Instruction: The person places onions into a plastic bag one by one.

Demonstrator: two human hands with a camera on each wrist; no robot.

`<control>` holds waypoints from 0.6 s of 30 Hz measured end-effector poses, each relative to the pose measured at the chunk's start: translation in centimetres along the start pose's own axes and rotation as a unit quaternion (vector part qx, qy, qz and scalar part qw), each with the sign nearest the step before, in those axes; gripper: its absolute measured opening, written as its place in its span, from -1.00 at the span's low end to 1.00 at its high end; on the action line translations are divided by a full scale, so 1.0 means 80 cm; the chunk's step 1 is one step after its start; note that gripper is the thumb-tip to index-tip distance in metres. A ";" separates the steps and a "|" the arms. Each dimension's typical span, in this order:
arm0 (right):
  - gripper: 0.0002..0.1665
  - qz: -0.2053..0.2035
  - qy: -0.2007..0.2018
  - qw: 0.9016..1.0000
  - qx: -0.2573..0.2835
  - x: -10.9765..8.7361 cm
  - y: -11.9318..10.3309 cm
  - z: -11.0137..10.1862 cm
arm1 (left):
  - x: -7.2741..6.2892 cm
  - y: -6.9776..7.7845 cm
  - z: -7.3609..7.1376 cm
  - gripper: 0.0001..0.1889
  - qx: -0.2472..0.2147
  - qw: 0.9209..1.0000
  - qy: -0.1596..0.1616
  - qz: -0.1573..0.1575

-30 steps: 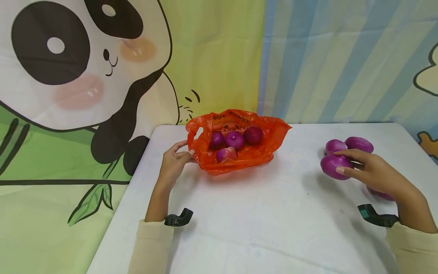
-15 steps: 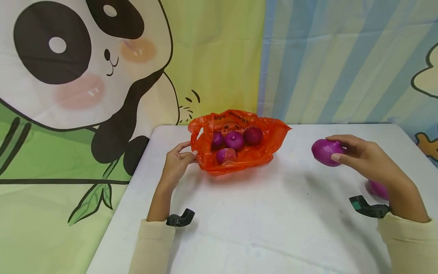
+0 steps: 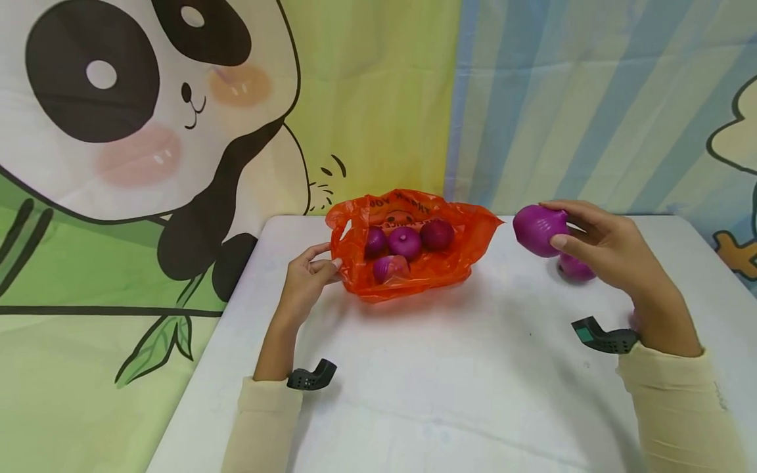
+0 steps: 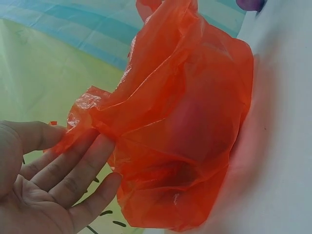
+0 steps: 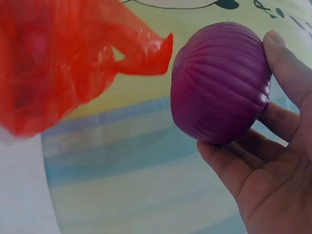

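My left hand (image 3: 304,279) pinches the left edge of an orange-red plastic bag (image 3: 434,270), thumb on one side and fingers on the other. The bag (image 4: 195,97) lies with its mouth facing me. Several purple onions show inside it, one of them a round onion (image 3: 405,243) in the middle. With thumb and fingertips my right hand (image 3: 609,243) holds a ribbed purple onion (image 3: 539,230) above the table, just right of the bag. In the right wrist view the held onion (image 5: 222,83) is close to the bag's pointed corner.
Another onion (image 3: 575,268) lies on the white table (image 3: 449,394) below my right hand. A sliver of one more onion (image 3: 635,320) shows beside the right wrist, mostly hidden. A panda-printed cloth (image 3: 378,98) hangs behind the table's far edge.
My right hand has lifted the onion off the group at the right and carried it left and away from me, towards the bag. The left hand and bag have barely moved.
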State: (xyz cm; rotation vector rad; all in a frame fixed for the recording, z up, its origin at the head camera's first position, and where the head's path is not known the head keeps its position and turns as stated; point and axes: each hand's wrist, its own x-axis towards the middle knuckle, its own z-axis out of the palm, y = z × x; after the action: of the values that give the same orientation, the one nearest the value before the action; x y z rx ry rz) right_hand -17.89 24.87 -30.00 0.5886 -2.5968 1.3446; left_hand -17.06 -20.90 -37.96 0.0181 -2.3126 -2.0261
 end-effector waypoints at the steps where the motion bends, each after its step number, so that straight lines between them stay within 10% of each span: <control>1: -0.36 -0.005 0.001 1.000 0.011 0.004 -0.004 0.003 | 0.000 0.000 0.000 -0.53 -0.004 1.000 0.000 0.002; 18: -0.41 -0.066 -0.014 0.996 0.056 0.063 -0.068 0.032 | -0.002 0.003 0.000 -0.55 -0.015 1.000 0.001 0.009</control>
State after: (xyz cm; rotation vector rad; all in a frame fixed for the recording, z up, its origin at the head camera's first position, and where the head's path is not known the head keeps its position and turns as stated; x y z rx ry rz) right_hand -20.14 18.61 -25.84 0.7882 -2.4665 1.4567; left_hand -16.86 -20.87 -37.69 -0.0015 -2.2723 -2.0511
